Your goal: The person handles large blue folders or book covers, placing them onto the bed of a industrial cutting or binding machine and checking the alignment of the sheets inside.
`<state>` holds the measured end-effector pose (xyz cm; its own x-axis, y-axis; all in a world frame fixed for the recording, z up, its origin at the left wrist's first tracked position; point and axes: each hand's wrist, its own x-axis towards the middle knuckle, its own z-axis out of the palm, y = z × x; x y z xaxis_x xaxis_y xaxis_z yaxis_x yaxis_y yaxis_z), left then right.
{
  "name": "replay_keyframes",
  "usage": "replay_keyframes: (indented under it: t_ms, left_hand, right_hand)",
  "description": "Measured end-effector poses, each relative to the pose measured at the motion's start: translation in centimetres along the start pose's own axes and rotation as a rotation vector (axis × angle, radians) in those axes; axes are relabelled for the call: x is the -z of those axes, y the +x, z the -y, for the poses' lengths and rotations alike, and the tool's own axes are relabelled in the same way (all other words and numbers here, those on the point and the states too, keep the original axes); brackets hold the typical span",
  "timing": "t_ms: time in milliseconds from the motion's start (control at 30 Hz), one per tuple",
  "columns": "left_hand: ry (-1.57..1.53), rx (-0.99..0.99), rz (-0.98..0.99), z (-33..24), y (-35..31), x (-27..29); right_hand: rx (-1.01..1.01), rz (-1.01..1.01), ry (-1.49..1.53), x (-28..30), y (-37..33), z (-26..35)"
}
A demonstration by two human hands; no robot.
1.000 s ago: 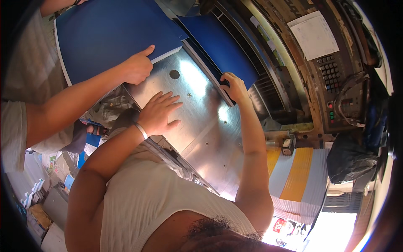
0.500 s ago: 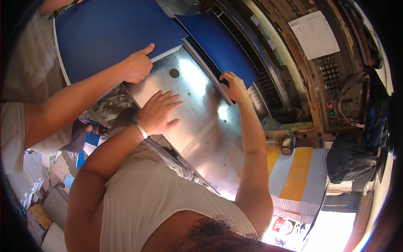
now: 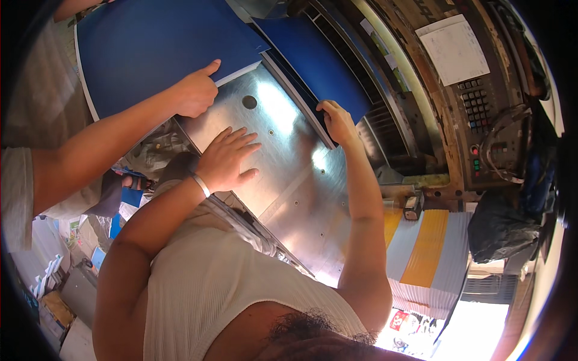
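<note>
My left hand (image 3: pixel 227 160), with a pale band at the wrist, rests palm down and fingers spread over the shiny metal table (image 3: pixel 283 171). Its fingers touch no sheet. Farther right, my right hand (image 3: pixel 338 123) has its fingers curled over the near end of a long straight metal bar (image 3: pixel 293 90); a dark part there is mostly hidden by them. Beyond the bar lies a blue sheet or stack (image 3: pixel 319 66). A large stack of blue sheets with white edges (image 3: pixel 162 48) covers the table's far left, and a co-worker's hand (image 3: pixel 197 93) presses on its near corner, thumb raised.
Worn machine housing runs along the right, with a keypad (image 3: pixel 474 103), buttons and a paper sheet (image 3: pixel 453 49). A tall stack of grey and yellow sheets (image 3: pixel 426 249) stands at the right, beside a dark bag (image 3: pixel 503 228). The co-worker stands close on my left.
</note>
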<state>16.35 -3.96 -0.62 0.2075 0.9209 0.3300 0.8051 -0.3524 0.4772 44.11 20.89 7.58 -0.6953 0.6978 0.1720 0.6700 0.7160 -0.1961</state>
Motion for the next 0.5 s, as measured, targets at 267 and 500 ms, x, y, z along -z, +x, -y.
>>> replay_keyframes:
  t_ms: [267, 500]
  left_hand:
    - [0.000, -0.007, -0.001, 0.1, -0.1, 0.0]
    - [0.011, -0.012, -0.008, 0.0, 0.0, 0.0]
  right_hand:
    - [-0.016, 0.069, -0.062, 0.6, 0.1, 1.5]
    - [0.012, 0.031, 0.000, 0.4, 0.0, 0.4]
